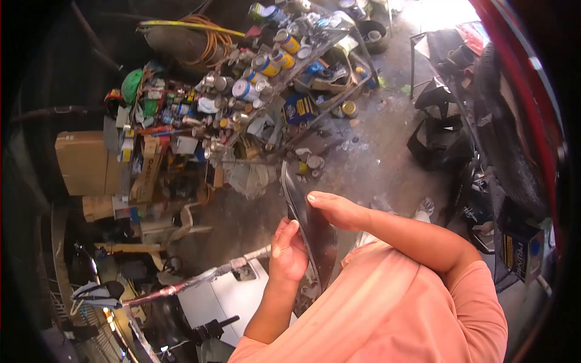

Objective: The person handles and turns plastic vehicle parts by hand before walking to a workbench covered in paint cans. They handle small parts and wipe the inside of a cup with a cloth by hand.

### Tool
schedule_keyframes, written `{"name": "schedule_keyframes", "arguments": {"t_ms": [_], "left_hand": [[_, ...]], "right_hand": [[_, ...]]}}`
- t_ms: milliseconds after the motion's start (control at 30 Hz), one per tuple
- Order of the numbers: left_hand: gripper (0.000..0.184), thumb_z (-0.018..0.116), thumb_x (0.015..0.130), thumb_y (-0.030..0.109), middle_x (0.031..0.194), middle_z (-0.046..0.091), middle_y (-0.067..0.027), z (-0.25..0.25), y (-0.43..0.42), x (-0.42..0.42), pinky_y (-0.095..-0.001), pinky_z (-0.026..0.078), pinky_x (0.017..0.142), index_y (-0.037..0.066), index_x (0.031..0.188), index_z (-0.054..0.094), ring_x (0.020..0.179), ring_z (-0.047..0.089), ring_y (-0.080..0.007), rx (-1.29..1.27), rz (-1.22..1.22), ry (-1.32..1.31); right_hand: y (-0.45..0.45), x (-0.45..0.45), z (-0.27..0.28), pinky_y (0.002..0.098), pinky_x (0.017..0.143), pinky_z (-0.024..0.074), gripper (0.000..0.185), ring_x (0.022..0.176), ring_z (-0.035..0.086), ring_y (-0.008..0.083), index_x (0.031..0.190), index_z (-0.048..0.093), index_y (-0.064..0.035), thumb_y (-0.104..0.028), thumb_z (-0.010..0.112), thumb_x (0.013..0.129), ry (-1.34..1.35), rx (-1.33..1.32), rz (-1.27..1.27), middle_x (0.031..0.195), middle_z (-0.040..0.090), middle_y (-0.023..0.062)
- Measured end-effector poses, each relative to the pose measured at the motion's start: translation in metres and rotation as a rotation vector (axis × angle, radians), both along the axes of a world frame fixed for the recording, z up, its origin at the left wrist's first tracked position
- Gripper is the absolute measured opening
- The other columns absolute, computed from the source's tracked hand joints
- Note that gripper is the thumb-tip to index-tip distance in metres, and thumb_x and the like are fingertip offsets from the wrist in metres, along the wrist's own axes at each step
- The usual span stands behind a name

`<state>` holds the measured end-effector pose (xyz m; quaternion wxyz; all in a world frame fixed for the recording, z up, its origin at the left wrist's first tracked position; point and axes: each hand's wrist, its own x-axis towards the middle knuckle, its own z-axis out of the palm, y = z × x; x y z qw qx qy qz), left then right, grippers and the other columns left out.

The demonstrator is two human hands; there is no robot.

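Note:
A long, dark, glossy curved panel (319,245), tapered toward its far tip, is held up in front of my body, standing nearly on edge. My left hand (287,253) is closed on its left edge, with the thumb and fingertips against the rim. From the other side my right hand (334,210) grips the panel's right edge near the upper half; its thumb lies toward the dark face and the other fingers are mostly hidden.
Paint cans (266,63) and bottles crowd a bench at the upper left. A cardboard box (85,162) stands at far left. Below is a white panel (221,302) beside a metal bar. Black fairing parts (439,136) and a dark printed box (521,251) sit at right.

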<state>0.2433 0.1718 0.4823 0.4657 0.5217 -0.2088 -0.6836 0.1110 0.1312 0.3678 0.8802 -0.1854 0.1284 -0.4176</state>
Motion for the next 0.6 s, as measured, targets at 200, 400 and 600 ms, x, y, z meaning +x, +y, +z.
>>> {"name": "schedule_keyframes", "arguments": {"t_ms": [200,400,600], "left_hand": [[0.011,0.060,0.092,0.009,0.108,0.066,-0.0055,-0.016,0.020,0.019,-0.0343,0.046,0.096,0.007,0.103,0.059,0.104,0.061,-0.0190,0.101,0.191,-0.051],[0.009,0.060,0.093,0.008,0.106,0.067,-0.0074,-0.013,0.033,0.022,-0.0338,0.047,0.095,0.007,0.101,0.059,0.100,0.062,-0.0188,0.054,0.310,-0.136],[0.007,0.062,0.090,0.005,0.098,0.068,-0.0074,-0.017,0.041,0.028,-0.0314,0.051,0.086,0.009,0.094,0.057,0.090,0.063,-0.0163,0.031,0.402,-0.222]], "right_hand": [[0.007,0.028,-0.028,0.0302,0.097,0.0378,0.035,0.106,0.050,0.0101,0.116,0.059,-0.0080,-0.038,0.051,0.101,-0.005,0.036,0.158,0.112,0.058,-0.0014],[0.009,0.045,-0.037,0.0284,0.089,0.0413,0.037,0.097,0.051,0.0094,0.113,0.060,-0.0068,-0.040,0.049,0.101,0.036,-0.028,0.257,0.102,0.059,-0.0009],[0.009,0.046,-0.036,0.0272,0.085,0.0422,0.040,0.092,0.051,0.0093,0.112,0.060,-0.0063,-0.043,0.048,0.101,0.127,-0.111,0.288,0.099,0.058,-0.0009]]}}
